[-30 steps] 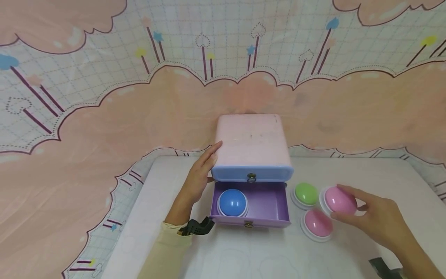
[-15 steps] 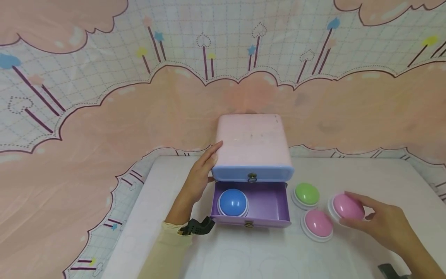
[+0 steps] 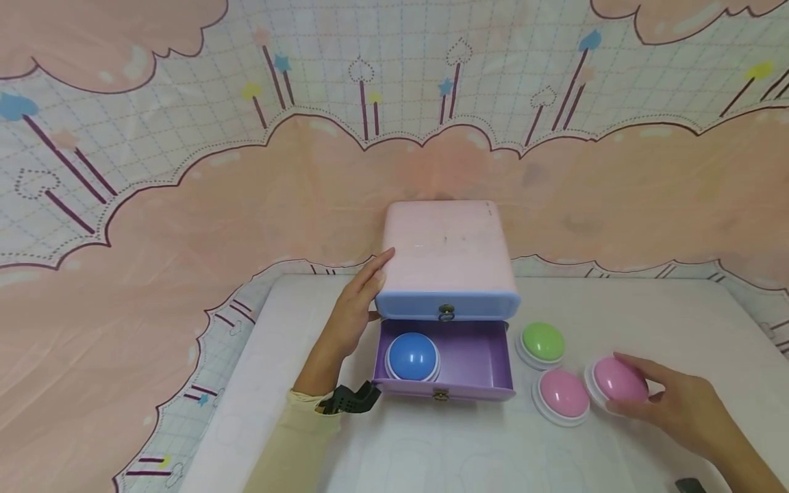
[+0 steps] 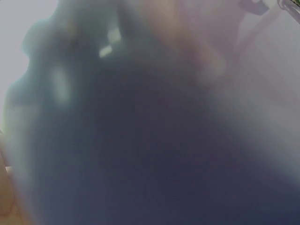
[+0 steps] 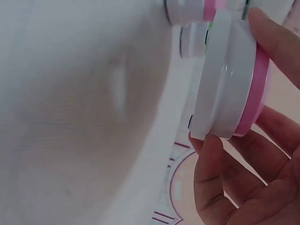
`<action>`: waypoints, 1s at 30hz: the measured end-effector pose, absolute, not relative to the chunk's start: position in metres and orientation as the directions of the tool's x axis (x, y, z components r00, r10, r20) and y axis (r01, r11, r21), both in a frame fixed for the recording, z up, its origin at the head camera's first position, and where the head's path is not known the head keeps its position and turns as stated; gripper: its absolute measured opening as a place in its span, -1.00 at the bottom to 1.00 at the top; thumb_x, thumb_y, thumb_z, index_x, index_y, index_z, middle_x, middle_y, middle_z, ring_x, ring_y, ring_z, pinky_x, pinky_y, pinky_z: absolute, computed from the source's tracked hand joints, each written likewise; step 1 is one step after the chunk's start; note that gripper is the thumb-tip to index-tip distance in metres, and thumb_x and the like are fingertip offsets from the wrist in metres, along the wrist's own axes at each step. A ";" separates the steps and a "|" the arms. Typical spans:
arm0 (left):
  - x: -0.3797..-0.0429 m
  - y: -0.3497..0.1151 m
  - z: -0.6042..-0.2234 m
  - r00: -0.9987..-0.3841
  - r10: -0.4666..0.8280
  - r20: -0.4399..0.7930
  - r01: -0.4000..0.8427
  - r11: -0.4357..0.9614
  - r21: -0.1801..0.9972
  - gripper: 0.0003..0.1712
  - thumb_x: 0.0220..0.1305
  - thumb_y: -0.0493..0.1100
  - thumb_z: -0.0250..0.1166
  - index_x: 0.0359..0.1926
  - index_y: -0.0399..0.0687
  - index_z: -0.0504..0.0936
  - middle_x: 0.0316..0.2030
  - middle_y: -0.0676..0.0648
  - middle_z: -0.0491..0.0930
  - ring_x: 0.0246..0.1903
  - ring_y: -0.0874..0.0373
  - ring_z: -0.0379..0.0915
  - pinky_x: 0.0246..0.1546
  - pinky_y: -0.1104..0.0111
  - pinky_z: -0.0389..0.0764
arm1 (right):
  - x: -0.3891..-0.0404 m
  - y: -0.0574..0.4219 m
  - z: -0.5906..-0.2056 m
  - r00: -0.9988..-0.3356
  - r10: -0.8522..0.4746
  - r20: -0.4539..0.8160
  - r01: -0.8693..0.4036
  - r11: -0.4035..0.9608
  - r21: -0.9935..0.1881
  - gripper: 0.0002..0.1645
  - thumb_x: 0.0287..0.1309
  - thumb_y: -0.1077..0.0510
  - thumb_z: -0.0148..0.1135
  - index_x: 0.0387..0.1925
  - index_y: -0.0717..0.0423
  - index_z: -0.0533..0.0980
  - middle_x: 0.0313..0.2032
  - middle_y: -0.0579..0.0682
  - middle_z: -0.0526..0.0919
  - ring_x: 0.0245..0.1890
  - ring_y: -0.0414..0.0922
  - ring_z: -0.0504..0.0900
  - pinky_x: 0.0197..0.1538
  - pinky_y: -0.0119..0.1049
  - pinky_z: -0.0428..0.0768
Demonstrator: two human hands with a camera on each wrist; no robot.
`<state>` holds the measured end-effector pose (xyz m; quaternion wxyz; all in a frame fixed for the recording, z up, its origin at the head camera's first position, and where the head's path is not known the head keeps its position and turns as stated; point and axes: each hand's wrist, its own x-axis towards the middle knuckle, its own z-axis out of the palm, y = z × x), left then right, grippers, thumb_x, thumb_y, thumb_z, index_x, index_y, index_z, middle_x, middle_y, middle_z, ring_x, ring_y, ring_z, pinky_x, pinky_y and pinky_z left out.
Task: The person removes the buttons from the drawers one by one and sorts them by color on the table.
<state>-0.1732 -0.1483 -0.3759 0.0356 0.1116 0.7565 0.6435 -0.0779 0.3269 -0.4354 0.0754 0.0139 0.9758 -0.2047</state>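
Observation:
A small chest [image 3: 445,246] with a pale pink top and a blue upper drawer front stands on the table. Its purple lower drawer [image 3: 471,352] is pulled out, and a blue dome push button [image 3: 411,357] on a white base sits in the left part. My left hand [image 3: 350,311] rests against the chest's left side, fingers extended. My right hand [image 3: 684,404] pinches a pink dome push button [image 3: 619,378] by its edges. In the right wrist view that pink button [image 5: 229,75] lies between thumb and fingers; whether its base touches the table is unclear.
Left of the held button, a second pink button [image 3: 564,394] and a green button [image 3: 542,342] sit on the white table [image 3: 456,445]. A printed cloth [image 3: 296,185] hangs behind. The left wrist view is mostly a dark blur.
My right hand has carried the pink button rightward and toward the table's front, away from the green button. The left hand, chest and other buttons have stayed put.

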 end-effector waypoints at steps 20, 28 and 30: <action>-0.174 -0.148 -0.376 -0.973 0.211 0.091 0.126 0.159 0.979 -0.45 0.60 0.17 -0.10 0.53 0.44 0.26 0.60 0.10 0.05 0.56 -0.21 0.02 0.22 -0.39 0.38 | -0.077 0.335 -0.449 -0.982 -0.005 -0.189 0.072 0.915 -0.396 0.19 -0.15 -0.44 0.53 0.37 0.18 0.42 0.12 0.41 0.61 -0.23 0.01 0.65 -0.27 -0.15 0.66; -0.174 -0.148 -0.377 -0.975 0.205 0.083 0.120 0.173 0.978 -0.46 0.60 0.19 -0.11 0.52 0.49 0.26 0.60 0.12 0.05 0.56 -0.21 0.03 0.23 -0.38 0.38 | -0.079 0.335 -0.456 -0.973 0.009 -0.230 0.104 0.908 -0.405 0.23 -0.18 -0.47 0.53 0.38 0.18 0.41 0.16 0.42 0.57 -0.16 0.07 0.65 -0.20 -0.01 0.71; -0.174 -0.147 -0.376 -0.974 0.207 0.090 0.126 0.169 0.977 -0.45 0.60 0.18 -0.11 0.53 0.45 0.26 0.60 0.10 0.05 0.55 -0.22 0.02 0.23 -0.38 0.38 | -0.079 0.335 -0.457 -0.973 0.010 -0.233 0.105 0.909 -0.403 0.23 -0.19 -0.47 0.54 0.38 0.18 0.41 0.16 0.42 0.57 -0.15 0.08 0.65 -0.19 0.00 0.72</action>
